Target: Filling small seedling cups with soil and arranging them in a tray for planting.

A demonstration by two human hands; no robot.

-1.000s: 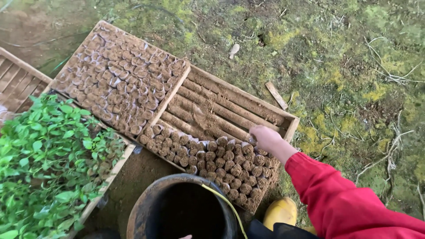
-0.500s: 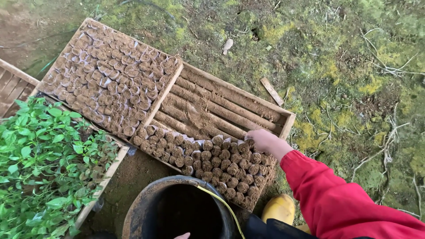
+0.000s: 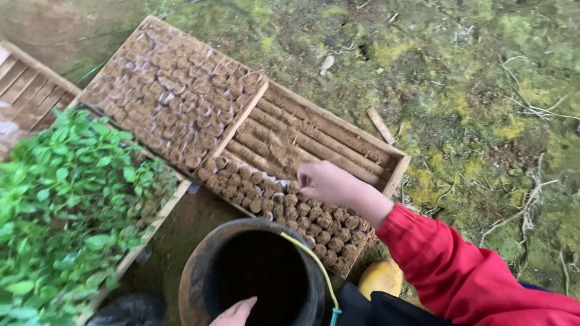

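Note:
My right hand [image 3: 331, 183], in a red sleeve, reaches over a wooden crate [image 3: 396, 170] half filled with small upright soil plugs [image 3: 284, 205]; its fingers are curled down onto the top row of plugs, and whether they pinch one I cannot tell. The crate's far half shows bare slats. My left hand [image 3: 237, 313] rests on the near rim of a dark round bucket [image 3: 257, 274] of dark soil at the bottom centre, fingers loosely together.
A second crate [image 3: 175, 96] packed with plugs lies beyond to the left. A tray of green seedlings [image 3: 66, 199] fills the left side. An empty slatted crate [image 3: 27, 90] sits far left. Mossy ground [image 3: 471, 90] spreads right. A yellow boot [image 3: 380, 278] shows below.
My right hand has slid left along the row of plugs. My left hand has come up into view at the bucket's rim.

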